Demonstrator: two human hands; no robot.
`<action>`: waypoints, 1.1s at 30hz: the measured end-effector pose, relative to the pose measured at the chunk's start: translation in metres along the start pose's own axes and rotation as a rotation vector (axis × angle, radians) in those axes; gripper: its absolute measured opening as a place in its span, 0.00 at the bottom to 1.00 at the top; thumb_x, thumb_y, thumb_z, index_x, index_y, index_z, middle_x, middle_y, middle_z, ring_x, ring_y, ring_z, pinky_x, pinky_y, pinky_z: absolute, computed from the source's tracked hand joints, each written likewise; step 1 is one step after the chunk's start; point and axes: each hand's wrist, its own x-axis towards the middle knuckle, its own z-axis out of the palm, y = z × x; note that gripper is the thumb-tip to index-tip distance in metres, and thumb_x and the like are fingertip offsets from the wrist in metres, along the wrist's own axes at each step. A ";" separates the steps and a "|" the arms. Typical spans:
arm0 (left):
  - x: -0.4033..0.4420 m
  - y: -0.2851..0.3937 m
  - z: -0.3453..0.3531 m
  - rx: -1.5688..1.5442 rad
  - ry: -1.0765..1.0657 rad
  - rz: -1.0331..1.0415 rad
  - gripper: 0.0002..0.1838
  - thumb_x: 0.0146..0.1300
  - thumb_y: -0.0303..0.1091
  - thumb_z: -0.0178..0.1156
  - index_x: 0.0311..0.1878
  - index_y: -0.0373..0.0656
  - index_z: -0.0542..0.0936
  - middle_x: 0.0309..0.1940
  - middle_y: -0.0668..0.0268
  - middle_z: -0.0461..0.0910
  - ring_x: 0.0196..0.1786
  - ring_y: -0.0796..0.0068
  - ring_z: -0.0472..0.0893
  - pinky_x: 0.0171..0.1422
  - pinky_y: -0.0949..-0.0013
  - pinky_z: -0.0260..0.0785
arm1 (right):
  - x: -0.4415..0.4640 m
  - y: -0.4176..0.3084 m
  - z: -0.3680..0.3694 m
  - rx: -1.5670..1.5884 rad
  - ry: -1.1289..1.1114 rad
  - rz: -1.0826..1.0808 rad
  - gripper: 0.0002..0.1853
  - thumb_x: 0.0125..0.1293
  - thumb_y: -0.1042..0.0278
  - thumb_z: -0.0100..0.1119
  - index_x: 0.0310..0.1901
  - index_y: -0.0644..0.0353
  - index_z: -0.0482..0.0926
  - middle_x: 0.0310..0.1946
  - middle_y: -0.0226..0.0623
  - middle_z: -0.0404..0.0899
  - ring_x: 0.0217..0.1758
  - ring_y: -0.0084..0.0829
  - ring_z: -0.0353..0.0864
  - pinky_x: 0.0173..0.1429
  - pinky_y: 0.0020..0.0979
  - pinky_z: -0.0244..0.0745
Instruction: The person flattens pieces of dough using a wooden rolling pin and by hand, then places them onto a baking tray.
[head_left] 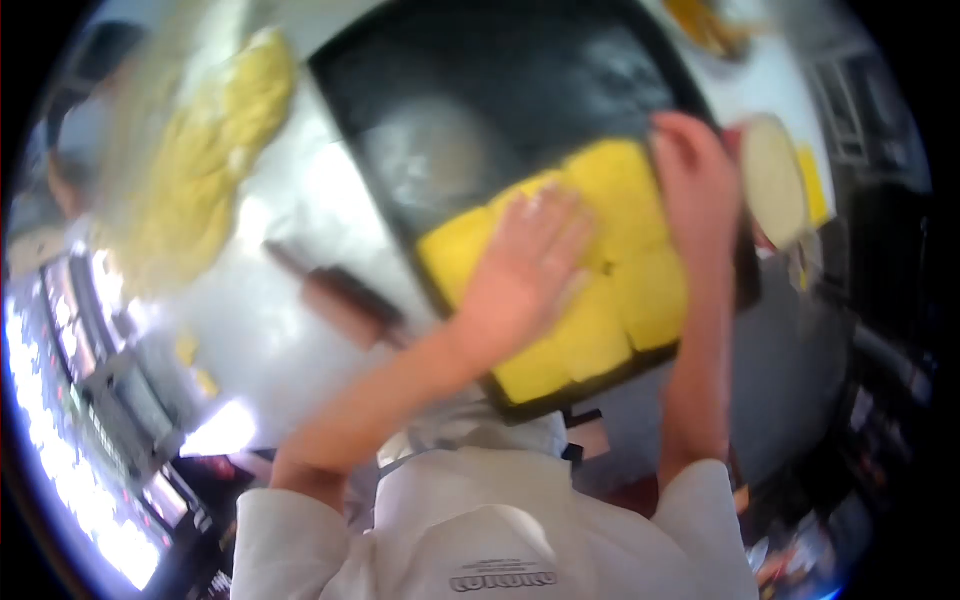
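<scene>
Flat yellow dough pieces (655, 300) lie side by side in the near part of a large black baking tray (530, 80). My left hand (535, 250) rests on them with its fingers stretched out, palm down. At the tray's right side is my right hand (695, 170), beside the far right dough piece. Its fingers are curled inward over the rim area; blur hides whether anything is between them. The far part of the tray shows bare, shiny black metal.
A long mass of yellow dough (215, 160) lies on the metal table (300, 210) at left. Between it and the tray sits a blurred tool with a reddish-brown body (345, 305). A pale round object (775, 185) stands right of the tray. Another person (85, 130) is at far left.
</scene>
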 end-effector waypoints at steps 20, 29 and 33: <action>-0.369 -0.134 -0.170 -0.042 0.745 -1.032 0.19 0.76 0.33 0.65 0.66 0.40 0.83 0.60 0.57 0.87 0.61 0.65 0.87 0.65 0.60 0.79 | -0.202 -0.209 0.238 -0.273 -0.823 -0.308 0.48 0.59 0.71 0.79 0.79 0.61 0.63 0.72 0.55 0.73 0.75 0.58 0.72 0.75 0.50 0.70; -0.509 -0.352 -0.360 0.483 0.411 -1.271 0.24 0.67 0.44 0.70 0.59 0.37 0.83 0.54 0.45 0.87 0.61 0.43 0.84 0.63 0.46 0.79 | -0.242 -0.202 0.266 -0.451 -0.442 -0.198 0.44 0.63 0.67 0.77 0.79 0.59 0.66 0.71 0.55 0.73 0.74 0.57 0.73 0.76 0.51 0.69; -0.532 -0.435 -0.359 0.483 0.194 -1.297 0.26 0.60 0.53 0.76 0.49 0.41 0.83 0.46 0.49 0.88 0.55 0.42 0.86 0.60 0.41 0.79 | -0.250 -0.170 0.262 -0.487 -0.324 -0.248 0.46 0.59 0.64 0.80 0.78 0.62 0.66 0.70 0.56 0.73 0.72 0.58 0.74 0.74 0.52 0.72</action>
